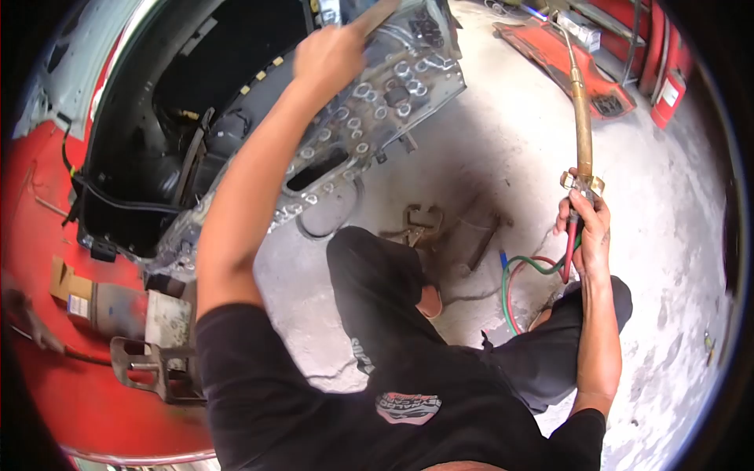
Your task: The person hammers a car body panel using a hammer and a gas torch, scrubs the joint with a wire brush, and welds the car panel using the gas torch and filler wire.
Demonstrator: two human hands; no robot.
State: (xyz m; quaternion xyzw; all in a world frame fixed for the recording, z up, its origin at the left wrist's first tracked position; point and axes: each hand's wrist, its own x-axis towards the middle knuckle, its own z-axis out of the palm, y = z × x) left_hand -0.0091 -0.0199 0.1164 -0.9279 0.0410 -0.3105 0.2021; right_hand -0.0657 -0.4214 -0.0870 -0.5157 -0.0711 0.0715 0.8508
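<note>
In my right hand is a brass gas torch, its fingers wrapped round the valve end. The torch points up and away, with a bluish glow near its tip. Red and green hoses trail from its lower end to the floor. My left hand is closed in front of the car body's bare metal panel, which is dotted with round weld marks. A brown, handle-like piece sticks out of that fist; its far end is cut off by the frame's top edge.
The open black car compartment lies at upper left. Locking clamps rest on the concrete floor by my legs. On the red surface at left stand a metal clamp and a box. A red panel lies at upper right.
</note>
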